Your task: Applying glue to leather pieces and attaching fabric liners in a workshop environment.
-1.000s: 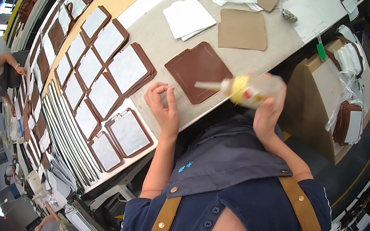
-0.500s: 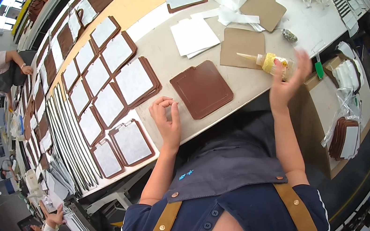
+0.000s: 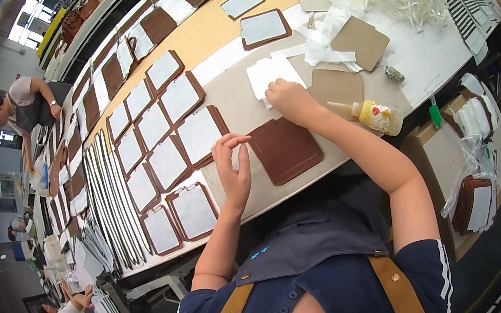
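My right hand (image 3: 293, 103) reaches across to a small pile of white sheets (image 3: 280, 71), its fingers bent and drawn together at the top sheet's near edge. How firmly they grip is hard to see. Below that forearm lies a brown leather panel (image 3: 286, 155), flat, with a stitched line along its border. At the panel's left corner is my left hand (image 3: 232, 170), open, fingers curved and thumb apart, with nothing visible in it. A squeeze bottle with a yellow wrap (image 3: 376, 116) lies on its side right of my right forearm, nozzle pointing left over a tan square board (image 3: 337, 87).
Rows of brown pieces with white facings (image 3: 173, 158) cover the table at left, beside long dark-edged strips (image 3: 113, 201). Another tan board (image 3: 360, 42), white scraps and a small stone-like lump (image 3: 394, 74) lie farther back. A carton with plastic-wrapped pieces (image 3: 471, 207) stands right. Other people sit at far left.
My right hand has swung left from beside the squeeze bottle to the white sheets. My left hand's fingers have uncurled near the leather panel. The whole view has shifted slightly.
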